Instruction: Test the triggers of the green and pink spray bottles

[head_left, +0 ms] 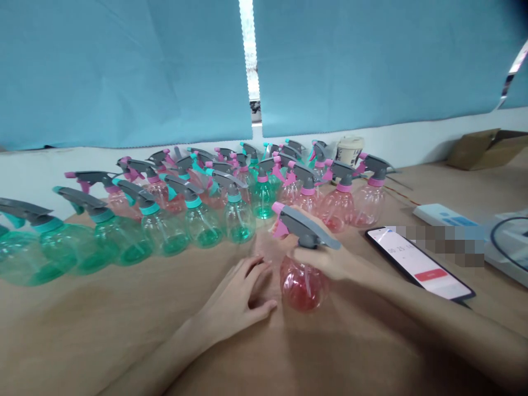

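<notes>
A pink spray bottle (304, 289) with a grey and pink trigger head stands in front of me, some reddish tint at its base. My right hand (317, 256) is wrapped round its neck, just under the trigger head. To the left of that bottle, my left hand (243, 291) rests low over the table with its fingers apart and nothing in them. Behind both hands are rows of spray bottles; a green one (239, 223) is close beyond my left hand, and a pink one (336, 206) stands behind my right.
Several green bottles (124, 242) line the left side of the table. On the right lie a phone (416, 261) with a lit screen and a white power strip (454, 220). A paper cup (350, 149) and a cardboard box (487, 148) stand at the back.
</notes>
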A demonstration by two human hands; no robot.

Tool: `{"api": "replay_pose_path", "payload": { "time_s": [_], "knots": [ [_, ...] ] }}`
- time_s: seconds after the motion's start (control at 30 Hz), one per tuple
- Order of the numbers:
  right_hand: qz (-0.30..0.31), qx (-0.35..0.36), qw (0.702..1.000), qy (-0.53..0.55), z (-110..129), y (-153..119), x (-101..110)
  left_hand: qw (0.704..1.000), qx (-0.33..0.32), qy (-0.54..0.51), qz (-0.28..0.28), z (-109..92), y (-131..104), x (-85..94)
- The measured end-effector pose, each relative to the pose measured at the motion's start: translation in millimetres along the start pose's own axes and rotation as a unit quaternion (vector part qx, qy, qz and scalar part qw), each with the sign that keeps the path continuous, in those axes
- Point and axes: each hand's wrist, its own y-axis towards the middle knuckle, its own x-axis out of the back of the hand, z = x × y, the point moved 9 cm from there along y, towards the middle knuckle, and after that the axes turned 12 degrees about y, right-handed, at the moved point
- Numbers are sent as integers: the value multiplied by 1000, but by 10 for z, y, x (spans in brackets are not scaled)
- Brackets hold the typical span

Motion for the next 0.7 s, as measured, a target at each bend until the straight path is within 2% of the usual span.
{"api": "replay_pose_path", "payload": {
  "time_s": [0.3,0.7],
  "knots": [
    [6,14,999,46,81,-17,-25,1000,-14,11,-1,-2,5,-29],
    [-17,-11,999,29,-116,-58,-13,1000,-16,10,-2,-10,12,-24]
  ]
}}
